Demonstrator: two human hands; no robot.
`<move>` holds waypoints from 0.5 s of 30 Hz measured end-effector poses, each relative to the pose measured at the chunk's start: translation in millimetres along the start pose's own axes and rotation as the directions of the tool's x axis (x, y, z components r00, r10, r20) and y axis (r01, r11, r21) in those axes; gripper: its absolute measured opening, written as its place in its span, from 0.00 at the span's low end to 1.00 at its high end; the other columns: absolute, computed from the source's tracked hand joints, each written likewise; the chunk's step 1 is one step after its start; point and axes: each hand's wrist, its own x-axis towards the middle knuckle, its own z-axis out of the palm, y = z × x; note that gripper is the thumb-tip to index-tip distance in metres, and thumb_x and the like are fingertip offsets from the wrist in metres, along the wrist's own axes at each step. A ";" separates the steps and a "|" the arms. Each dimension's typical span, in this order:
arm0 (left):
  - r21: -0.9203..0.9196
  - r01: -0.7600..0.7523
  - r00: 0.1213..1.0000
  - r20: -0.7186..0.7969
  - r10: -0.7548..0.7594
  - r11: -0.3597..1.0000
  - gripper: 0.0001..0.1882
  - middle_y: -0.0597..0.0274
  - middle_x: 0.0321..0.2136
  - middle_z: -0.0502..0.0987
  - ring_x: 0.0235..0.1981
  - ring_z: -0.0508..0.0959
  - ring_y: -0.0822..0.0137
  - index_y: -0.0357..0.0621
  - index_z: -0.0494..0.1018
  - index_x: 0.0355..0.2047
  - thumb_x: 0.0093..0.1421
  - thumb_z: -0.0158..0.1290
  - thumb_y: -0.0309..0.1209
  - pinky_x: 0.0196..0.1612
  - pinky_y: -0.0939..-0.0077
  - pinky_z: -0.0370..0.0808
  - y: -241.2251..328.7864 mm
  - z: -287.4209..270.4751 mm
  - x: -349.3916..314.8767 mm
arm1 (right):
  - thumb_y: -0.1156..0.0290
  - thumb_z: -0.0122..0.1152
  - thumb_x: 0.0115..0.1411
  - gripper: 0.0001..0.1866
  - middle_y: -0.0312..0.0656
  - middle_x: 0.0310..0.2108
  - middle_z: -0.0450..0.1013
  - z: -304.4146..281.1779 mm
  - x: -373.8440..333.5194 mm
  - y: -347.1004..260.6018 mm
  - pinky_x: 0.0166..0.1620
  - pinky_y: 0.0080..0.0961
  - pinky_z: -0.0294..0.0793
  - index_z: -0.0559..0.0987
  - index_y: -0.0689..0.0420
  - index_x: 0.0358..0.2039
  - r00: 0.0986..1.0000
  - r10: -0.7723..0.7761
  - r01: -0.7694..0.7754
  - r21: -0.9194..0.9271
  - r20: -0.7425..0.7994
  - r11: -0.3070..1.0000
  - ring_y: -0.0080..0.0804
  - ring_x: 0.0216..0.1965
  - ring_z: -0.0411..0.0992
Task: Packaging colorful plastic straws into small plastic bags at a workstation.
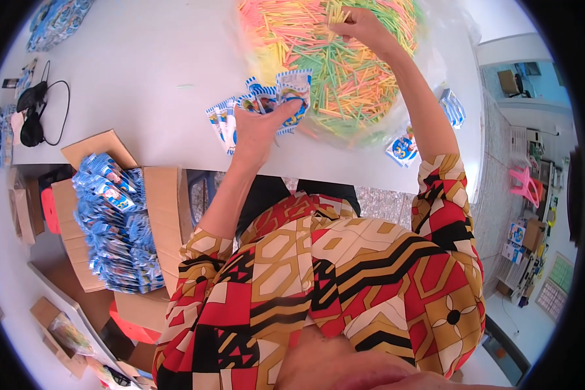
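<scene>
My left hand (pixel 259 130) is closed on several blue-and-white printed packets (pixel 295 83), fanned out above the near part of the table (pixel 156 91). Farther away and to the right, my right hand (pixel 365 29) pinches a small bunch of thin yellowish sticks (pixel 337 15). It is over a large heap of thin pink, yellow and green sticks (pixel 351 84), which lies on a clear plastic sheet or bag (pixel 335 135). What the sticks are made of, I cannot tell.
Left of me an open cardboard box (pixel 166 221) holds many blue-and-white packets (pixel 114 224). More packets (pixel 58 25) lie at the far left, with a black cord-like item (pixel 34 117) nearer. Single packets (pixel 403 148) rest by my right forearm. A pink stool (pixel 525 186) stands at right.
</scene>
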 end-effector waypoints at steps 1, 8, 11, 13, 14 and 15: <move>0.000 0.012 1.000 0.003 -0.012 1.000 0.17 0.58 0.32 0.79 0.31 0.78 0.73 0.31 0.75 0.38 0.47 0.64 0.21 0.38 0.80 0.76 1.1 0.5 1.1 | 0.64 0.60 0.55 0.11 0.39 0.22 0.71 11.8 -6.1 17.1 0.30 0.24 0.71 0.76 0.60 0.29 0.998 -0.043 0.047 0.085 -0.048 0.995 0.24 0.25 0.71; 0.018 0.017 0.999 0.036 -0.018 1.000 0.17 0.58 0.32 0.79 0.32 0.78 0.73 0.31 0.75 0.37 0.46 0.65 0.22 0.39 0.79 0.76 0.0 8.6 5.6 | 0.62 0.59 0.57 0.13 0.34 0.21 0.71 40.0 -31.5 51.1 0.27 0.19 0.67 0.77 0.59 0.35 0.944 -0.161 0.158 -0.036 -0.289 0.987 0.18 0.23 0.67; 0.058 0.002 1.000 0.022 -0.003 0.998 0.15 0.60 0.31 0.79 0.31 0.78 0.74 0.33 0.76 0.36 0.47 0.65 0.23 0.37 0.82 0.75 -4.6 6.2 6.6 | 0.66 0.58 0.59 0.09 0.34 0.25 0.73 21.3 -56.9 -1.2 0.30 0.19 0.69 0.77 0.58 0.35 0.946 -0.137 0.177 0.115 -0.295 0.977 0.18 0.27 0.70; 0.103 0.000 1.000 0.020 -0.003 0.995 0.15 0.61 0.31 0.79 0.30 0.78 0.75 0.34 0.76 0.35 0.47 0.65 0.24 0.36 0.83 0.74 -2.3 3.9 4.2 | 0.72 0.60 0.57 0.06 0.37 0.27 0.73 17.3 -70.7 -38.1 0.33 0.21 0.71 0.76 0.61 0.31 0.938 -0.202 0.312 0.432 -0.281 0.846 0.20 0.28 0.71; 0.141 -0.001 1.000 0.031 -0.003 0.990 0.15 0.62 0.30 0.79 0.29 0.77 0.76 0.35 0.76 0.35 0.47 0.65 0.25 0.34 0.84 0.73 -3.1 3.0 3.6 | 0.72 0.60 0.57 0.06 0.37 0.27 0.73 17.5 -82.9 -53.4 0.33 0.21 0.71 0.76 0.61 0.31 0.940 -0.201 0.309 0.434 -0.277 0.846 0.20 0.28 0.71; 0.140 0.005 0.999 0.035 -0.010 0.990 0.15 0.62 0.30 0.79 0.29 0.77 0.76 0.35 0.76 0.35 0.47 0.65 0.25 0.34 0.84 0.73 -5.3 3.4 4.3 | 0.75 0.60 0.57 0.04 0.38 0.29 0.74 17.1 -96.6 -67.1 0.34 0.20 0.71 0.76 0.61 0.32 0.934 -0.245 0.348 0.502 -0.261 0.792 0.20 0.31 0.71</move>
